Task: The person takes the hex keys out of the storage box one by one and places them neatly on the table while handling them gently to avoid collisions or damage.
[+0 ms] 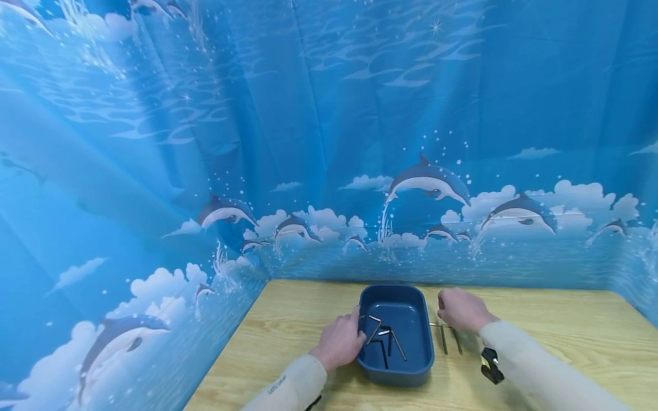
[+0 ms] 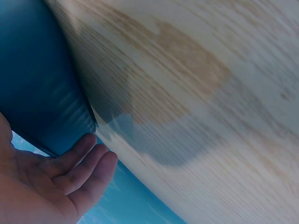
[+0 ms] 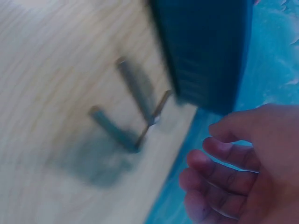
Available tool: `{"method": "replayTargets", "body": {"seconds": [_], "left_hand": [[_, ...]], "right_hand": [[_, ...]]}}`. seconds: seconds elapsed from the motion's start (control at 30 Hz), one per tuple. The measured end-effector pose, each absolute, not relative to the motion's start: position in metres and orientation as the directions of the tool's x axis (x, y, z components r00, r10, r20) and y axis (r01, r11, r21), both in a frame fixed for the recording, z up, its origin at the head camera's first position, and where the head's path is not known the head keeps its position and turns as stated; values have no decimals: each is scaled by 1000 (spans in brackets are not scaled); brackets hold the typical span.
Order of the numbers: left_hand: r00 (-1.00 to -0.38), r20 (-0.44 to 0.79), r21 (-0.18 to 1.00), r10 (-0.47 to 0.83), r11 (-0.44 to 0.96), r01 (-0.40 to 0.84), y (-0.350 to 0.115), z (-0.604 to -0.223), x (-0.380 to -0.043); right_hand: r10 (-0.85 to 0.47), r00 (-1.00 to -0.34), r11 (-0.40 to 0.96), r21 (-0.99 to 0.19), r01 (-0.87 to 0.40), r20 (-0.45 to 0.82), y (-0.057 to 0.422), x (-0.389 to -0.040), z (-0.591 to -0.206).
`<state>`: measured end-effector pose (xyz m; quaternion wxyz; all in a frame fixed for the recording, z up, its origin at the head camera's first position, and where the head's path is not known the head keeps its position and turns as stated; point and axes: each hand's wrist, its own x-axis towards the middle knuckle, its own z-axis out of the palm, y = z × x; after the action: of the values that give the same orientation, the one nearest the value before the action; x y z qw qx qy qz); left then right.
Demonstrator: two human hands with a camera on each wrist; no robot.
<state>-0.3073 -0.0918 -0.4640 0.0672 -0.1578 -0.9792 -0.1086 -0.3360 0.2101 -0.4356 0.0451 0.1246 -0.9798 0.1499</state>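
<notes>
A deep blue plastic bin [image 1: 396,377] stands on the table with several L-shaped hex keys [image 1: 398,345], some black and some silvery, inside. My left hand [image 1: 340,339] holds the bin's left side at the rim; in the left wrist view its fingers [image 2: 77,170] lie along the outer wall, and the thumb is mostly out of sight. Right of the bin, two more hex keys [image 1: 444,339] lie on the wood with their short arms toward the back. Just beyond them hovers my right hand [image 1: 462,308], fingers loosely curled with nothing between them in the right wrist view.
The light wood table [image 1: 555,337] meets a blue curtain [image 1: 319,142] printed with dolphins and clouds at its back and left edges. A black strap buckle [image 1: 491,366] sits at the right sleeve's cuff.
</notes>
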Motion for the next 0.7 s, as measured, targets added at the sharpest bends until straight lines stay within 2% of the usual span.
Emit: {"method": "replayTargets", "body": {"seconds": [0.43, 0.7], "left_hand": [[-942, 162, 193, 293, 927, 321, -92, -465, -307], [-933, 188, 181, 308, 922, 341, -93, -466, -308]], "right_hand": [[-305, -940, 899, -280, -337, 152, 159, -341, -402], [-335, -937, 893, -285, -348, 96, 130, -347, -396]]}}
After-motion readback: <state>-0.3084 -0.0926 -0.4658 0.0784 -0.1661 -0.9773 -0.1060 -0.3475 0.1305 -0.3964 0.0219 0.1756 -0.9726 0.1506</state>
